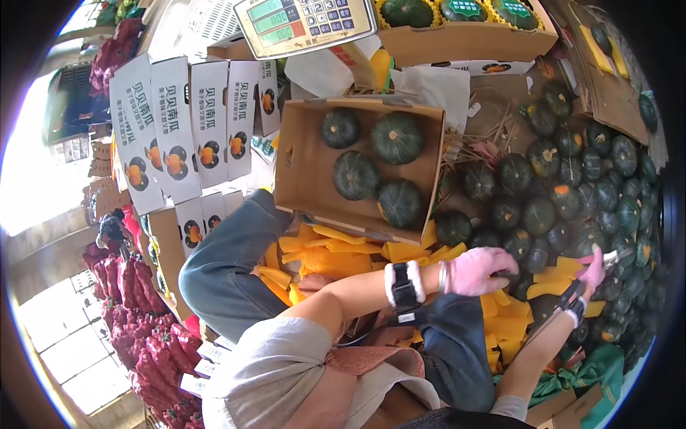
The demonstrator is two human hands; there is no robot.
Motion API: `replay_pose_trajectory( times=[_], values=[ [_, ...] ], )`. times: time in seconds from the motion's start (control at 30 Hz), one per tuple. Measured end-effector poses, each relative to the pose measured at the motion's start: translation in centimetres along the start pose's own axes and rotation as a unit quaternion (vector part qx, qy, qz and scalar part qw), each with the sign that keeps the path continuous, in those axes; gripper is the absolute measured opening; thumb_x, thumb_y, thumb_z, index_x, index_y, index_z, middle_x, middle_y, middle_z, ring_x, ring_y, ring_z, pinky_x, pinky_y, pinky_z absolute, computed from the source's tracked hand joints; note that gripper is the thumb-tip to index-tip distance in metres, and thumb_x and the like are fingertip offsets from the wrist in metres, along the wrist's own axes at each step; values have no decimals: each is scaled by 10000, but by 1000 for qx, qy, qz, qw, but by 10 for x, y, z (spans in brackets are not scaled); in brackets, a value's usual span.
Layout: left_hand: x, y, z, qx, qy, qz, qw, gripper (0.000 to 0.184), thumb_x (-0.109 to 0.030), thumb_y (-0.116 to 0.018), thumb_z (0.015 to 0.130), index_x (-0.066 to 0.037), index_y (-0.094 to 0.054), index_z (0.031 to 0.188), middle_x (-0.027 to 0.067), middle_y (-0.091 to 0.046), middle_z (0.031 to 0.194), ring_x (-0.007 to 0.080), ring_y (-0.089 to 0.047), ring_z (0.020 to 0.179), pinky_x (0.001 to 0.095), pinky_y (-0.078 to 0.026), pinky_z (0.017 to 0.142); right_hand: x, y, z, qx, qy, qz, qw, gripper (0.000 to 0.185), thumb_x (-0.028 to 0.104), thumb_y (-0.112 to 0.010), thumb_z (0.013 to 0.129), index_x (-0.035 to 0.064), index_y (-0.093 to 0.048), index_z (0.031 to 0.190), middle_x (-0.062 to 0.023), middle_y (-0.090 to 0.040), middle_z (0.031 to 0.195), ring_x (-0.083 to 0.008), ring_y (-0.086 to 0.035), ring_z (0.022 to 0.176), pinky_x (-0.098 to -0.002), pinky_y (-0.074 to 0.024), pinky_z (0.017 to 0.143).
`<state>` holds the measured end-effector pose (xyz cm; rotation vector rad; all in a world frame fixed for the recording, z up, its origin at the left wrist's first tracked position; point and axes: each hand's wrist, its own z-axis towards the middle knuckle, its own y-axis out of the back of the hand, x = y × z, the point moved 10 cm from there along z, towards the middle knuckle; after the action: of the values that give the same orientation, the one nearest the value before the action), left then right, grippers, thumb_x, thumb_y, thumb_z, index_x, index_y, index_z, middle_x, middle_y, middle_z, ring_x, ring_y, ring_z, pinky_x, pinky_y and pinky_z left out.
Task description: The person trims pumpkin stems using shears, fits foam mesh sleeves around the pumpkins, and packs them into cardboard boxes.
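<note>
Light grey sleeve cloth lies nearest the camera, and beyond it spread the bent knees of a pair of blue jeans. From that sleeve the left arm reaches across to the left hand, which wears a pink glove and has its fingers curled round a dark green squash, mostly hidden by them, at the near edge of the squash heap. The right hand, also gloved in pink, is closed round a metal tool that points out over the heap; its exact shape is too small to make out. A padded wrist strap circles the left wrist. Yellow foam sheets lie loose around the knees, some of them between the two hands. Just left of the heap stands an open cardboard box holding four squashes: one sits near its far left corner, a larger one toward its far right corner, one at the middle, and one near its near right corner. Past its far edge are a digital scale and a carton of squashes in yellow netting, while printed white boxes stand in a row to its left
</note>
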<state>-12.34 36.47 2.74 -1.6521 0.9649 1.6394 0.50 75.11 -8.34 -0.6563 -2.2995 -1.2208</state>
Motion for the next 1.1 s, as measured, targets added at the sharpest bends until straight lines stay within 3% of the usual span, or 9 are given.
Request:
replay_pose_trajectory(
  times=[0.27, 0.33, 0.4, 0.43, 0.5, 0.67, 0.87, 1.0, 1.1],
  values=[
    [12, -27, 43, -42, 137, -345, 928, 859, -189, -833, 645, -51, -338, 1334, 140, -510, 1158, 196, -487, 1096, 350, -418, 941, -21, -37, -188, 135, 70, 379, 913, 421, 180, -522, 800, 17, -465, 1183, -94, -591, 903, -205, -587, 639, -332, -531, 652],
    [8, -12, 33, -2, 67, -412, 909, 816, -161, -839, 628, -41, -384, 1296, 106, -520, 1161, 193, -492, 1094, 346, -407, 955, 7, -79, -241, 427, 52, 220, 876, 606, 52, -590, 720, 22, -384, 1290, -129, -581, 1057, -220, -636, 761, -322, -557, 441],
    [14, 30, 2, -54, 86, -483, 870, 765, -140, -811, 624, -52, -413, 1271, 81, -528, 1164, 213, -505, 1094, 368, -392, 970, 14, -92, -264, 464, -4, 135, 876, 756, 45, -685, 606, 25, -365, 1291, -133, -484, 1186, -254, -590, 941, -371, -578, 588],
    [13, 60, -18, -88, 71, -489, 865, 763, -195, -793, 631, -56, -412, 1276, 89, -522, 1178, 220, -510, 1097, 378, -385, 979, 47, -106, -274, 492, 142, 188, 838, 777, 72, -693, 589, 27, -364, 1292, -125, -464, 1197, -254, -533, 1028, -386, -509, 745],
    [30, 135, -66, -204, 22, -463, 863, 689, -248, -742, 668, -61, -435, 1256, 107, -516, 1185, 241, -517, 1086, 369, -422, 953, 76, -106, -297, 502, 268, 239, 787, 795, 126, -688, 557, 26, -372, 1280, -113, -407, 1240, -247, -366, 1201, -377, -274, 1018],
    [27, 317, -196, -723, 36, -236, 648, 693, 75, -725, 656, -53, -378, 1242, 114, -461, 1173, 254, -497, 1053, 357, -474, 889, 60, -101, -266, 446, 280, 327, 785, 731, 152, -664, 620, 31, -375, 1281, -114, -452, 1206, -266, -435, 1163, -417, -318, 1022],
    [49, 364, -209, -748, 29, 76, 659, 729, 92, -729, 649, 9, -337, 1257, 150, -450, 1215, 229, -490, 1077, 351, -450, 919, 43, -89, -256, 425, 243, 386, 782, 728, 136, -661, 638, 20, -361, 1291, -112, -447, 1185, -281, -432, 1148, -437, -305, 1033],
    [90, 369, -198, -671, -42, -101, 733, 750, -26, -728, 715, -28, -289, 1324, 135, -436, 1233, 262, -469, 1110, 365, -435, 942, 41, -83, -255, 408, 242, 358, 804, 722, 200, -651, 639, 38, -373, 1285, -103, -451, 1157, -255, -433, 1129, -393, -331, 997],
    [126, 348, -189, -626, 121, -324, 700, 589, -189, -655, 817, -83, -372, 1322, 202, -492, 1177, 312, -516, 1049, 398, -430, 910, 44, -81, -258, 385, 210, 358, 824, 733, 233, -681, 653, 23, -378, 1287, -105, -451, 1173, -255, -433, 1133, -406, -313, 1018]
  ],
)
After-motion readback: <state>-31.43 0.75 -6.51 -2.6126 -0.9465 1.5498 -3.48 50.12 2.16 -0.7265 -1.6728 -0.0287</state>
